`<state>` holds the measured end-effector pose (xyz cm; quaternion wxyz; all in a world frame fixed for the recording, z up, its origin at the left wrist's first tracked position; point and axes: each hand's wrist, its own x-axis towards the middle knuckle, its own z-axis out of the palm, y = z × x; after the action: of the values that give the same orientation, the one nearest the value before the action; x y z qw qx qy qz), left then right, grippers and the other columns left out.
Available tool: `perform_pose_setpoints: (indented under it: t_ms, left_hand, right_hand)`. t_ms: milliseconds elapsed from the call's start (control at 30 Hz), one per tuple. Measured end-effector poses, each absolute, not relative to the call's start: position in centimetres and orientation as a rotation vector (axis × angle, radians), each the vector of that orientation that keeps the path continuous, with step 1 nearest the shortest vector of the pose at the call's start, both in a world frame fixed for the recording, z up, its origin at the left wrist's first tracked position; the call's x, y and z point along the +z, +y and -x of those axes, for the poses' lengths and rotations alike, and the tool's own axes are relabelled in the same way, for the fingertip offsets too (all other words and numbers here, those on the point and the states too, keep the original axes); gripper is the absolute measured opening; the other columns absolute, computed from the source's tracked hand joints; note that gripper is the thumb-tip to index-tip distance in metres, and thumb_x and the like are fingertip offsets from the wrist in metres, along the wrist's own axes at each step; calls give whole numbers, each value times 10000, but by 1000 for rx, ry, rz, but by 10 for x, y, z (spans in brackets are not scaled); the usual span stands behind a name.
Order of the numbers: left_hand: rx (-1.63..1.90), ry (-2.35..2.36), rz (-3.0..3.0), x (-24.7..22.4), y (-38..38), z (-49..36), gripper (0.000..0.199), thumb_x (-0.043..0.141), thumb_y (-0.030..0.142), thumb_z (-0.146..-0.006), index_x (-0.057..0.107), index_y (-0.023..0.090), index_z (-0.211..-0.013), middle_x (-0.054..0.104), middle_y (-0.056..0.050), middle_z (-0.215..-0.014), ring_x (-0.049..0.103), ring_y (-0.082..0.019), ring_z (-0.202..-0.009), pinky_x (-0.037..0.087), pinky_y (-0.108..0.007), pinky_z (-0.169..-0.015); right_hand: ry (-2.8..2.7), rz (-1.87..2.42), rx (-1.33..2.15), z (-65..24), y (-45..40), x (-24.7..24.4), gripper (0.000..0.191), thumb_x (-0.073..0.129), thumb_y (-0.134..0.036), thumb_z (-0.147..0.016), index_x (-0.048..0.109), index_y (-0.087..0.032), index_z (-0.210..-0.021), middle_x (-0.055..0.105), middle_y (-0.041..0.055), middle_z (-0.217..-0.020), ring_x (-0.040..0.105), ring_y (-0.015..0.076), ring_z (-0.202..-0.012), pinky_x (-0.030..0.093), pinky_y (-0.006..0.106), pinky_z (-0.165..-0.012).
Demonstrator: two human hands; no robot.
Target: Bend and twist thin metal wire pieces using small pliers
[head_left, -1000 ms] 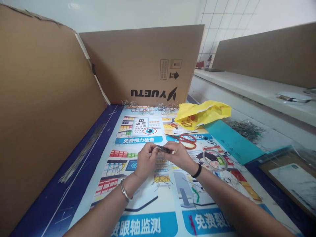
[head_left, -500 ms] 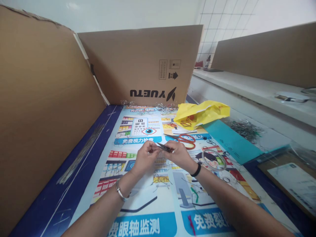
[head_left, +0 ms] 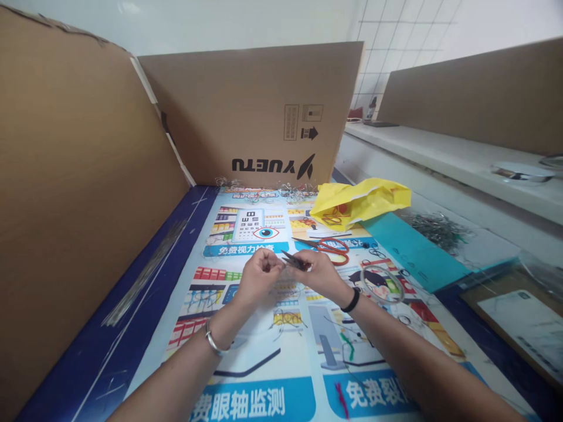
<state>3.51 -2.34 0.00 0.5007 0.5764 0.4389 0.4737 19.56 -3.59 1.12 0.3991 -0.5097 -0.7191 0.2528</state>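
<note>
My right hand (head_left: 320,271) is closed around a small dark tool with two pointed jaws (head_left: 292,261), like pliers or snips. Its jaws are slightly parted and point left toward my left hand (head_left: 263,271). The left fingers are pinched together just beside the tips; whatever they hold is too fine to make out. Beyond my right hand lies a pair of scissors with orange-red handles (head_left: 336,251). Several thin bent wires (head_left: 288,321) lie on the printed sheet (head_left: 290,363) below my hands.
A bundle of straight wires (head_left: 143,275) lies at the left. A yellow bag (head_left: 365,199), a teal sheet (head_left: 413,252), a tangle of wire (head_left: 433,230) and a clear ring-shaped coil (head_left: 382,285) are to the right. Cardboard panels (head_left: 211,111) stand at the back and left.
The tool's jaws have parted slightly, where they looked closed before. Both hands stay in nearly the same place.
</note>
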Motion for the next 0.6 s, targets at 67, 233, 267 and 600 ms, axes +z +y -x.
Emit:
perform_pose_setpoints:
  t_ms: [67,233,267,600]
  left_hand:
    - [1156,1040,-1367,0,-23,-35,152,610,190,-674,481,183,-756,579,22,-660,521,-88,-579,387,-190,-536]
    - [1175,950,-1294,1,-25,-37,155,613,177,-679,496,182,-780,579,27,-678,536,-88,-623,408,-194,-588]
    - [1177,936,-1285,1,-25,-37,153,614,183,-685,501,183,-788,580,26,-689,540,-89,-637,412,-196,-604]
    - [1165,904,-1232,0,-25,-35,176,642,219,-695,518,183,-813,588,21,-707,547,-99,-664,414,-212,-632]
  right_hand:
    - [-1813,1264,667,-196,-36,12,115,594,-254,-707,586,-152,-655,482,-31,-582,422,92,-559,330,201,-502]
    - [-1809,1238,671,-196,-36,12,126,573,-264,-732,592,-151,-679,503,-20,-610,436,97,-570,337,205,-509]
    - [-1813,1243,659,-196,-36,12,131,574,-266,-732,587,-151,-670,497,-20,-602,432,96,-564,335,205,-505]
    - [-1870,1213,553,-194,-38,16,161,578,-219,-725,518,-169,-585,488,-20,-566,434,99,-551,332,211,-508]
